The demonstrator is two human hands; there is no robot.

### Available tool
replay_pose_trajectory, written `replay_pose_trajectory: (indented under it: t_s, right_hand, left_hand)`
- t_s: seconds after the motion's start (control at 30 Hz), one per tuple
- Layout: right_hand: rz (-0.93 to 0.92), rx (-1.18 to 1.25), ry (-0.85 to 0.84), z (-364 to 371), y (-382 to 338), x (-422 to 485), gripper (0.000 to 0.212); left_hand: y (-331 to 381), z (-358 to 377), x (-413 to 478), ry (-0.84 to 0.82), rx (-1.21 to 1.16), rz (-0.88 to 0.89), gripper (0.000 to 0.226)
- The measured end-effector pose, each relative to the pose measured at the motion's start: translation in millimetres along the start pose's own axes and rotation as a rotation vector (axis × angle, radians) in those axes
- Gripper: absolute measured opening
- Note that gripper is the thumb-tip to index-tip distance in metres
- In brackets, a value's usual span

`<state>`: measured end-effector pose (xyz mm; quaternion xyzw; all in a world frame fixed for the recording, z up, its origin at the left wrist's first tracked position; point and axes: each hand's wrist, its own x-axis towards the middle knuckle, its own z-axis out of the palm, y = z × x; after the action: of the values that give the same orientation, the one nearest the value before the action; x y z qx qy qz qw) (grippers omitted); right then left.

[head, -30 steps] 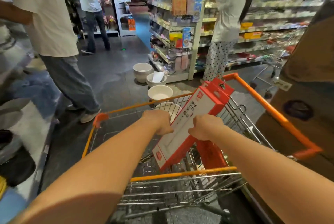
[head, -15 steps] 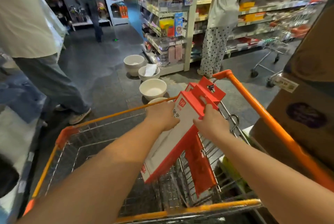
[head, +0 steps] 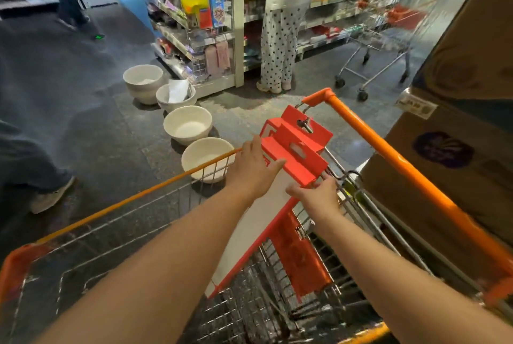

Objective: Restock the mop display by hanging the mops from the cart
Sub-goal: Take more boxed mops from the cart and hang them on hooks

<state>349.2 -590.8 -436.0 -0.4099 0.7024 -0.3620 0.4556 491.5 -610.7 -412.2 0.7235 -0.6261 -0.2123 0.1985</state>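
Lifting boxed mop [head: 258, 230], centre frame, half out of cart [head: 388, 155]: I log left hand [head: 251, 168] and right hand [head: 316, 199] now slid up to its top, clasping both edges, ready for hanging.

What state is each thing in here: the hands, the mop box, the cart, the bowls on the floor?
mop box, tilted, lower end inside the cart, held by both hands.
left hand, grips the box's left edge.
right hand, fingers pinch the box's right edge.
cart, standing, also holds a second red box.
bowls, four upright on the floor; paper in one.
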Motion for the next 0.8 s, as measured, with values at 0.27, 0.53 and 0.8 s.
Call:
replay_pose_trajectory:
  t_s: [0.27, 0.53, 0.8]
  right_hand:
    - [0.048, 0.064, 0.011, 17, 4, -4, 0.061]
    - [0.02, 0.25, 0.07, 33, 3, -12, 0.065]
    - [-0.113, 0.326, -0.109, 57, -14, -43, 0.069]
  left_hand:
    - [-23, 21, 25, -0.043, -0.187, 0.008, 0.099]
    - [-45, 8, 22, -0.12, -0.479, 0.042, 0.084]
    - [-81, -44, -18, 0.003, -0.704, -0.132, 0.055]
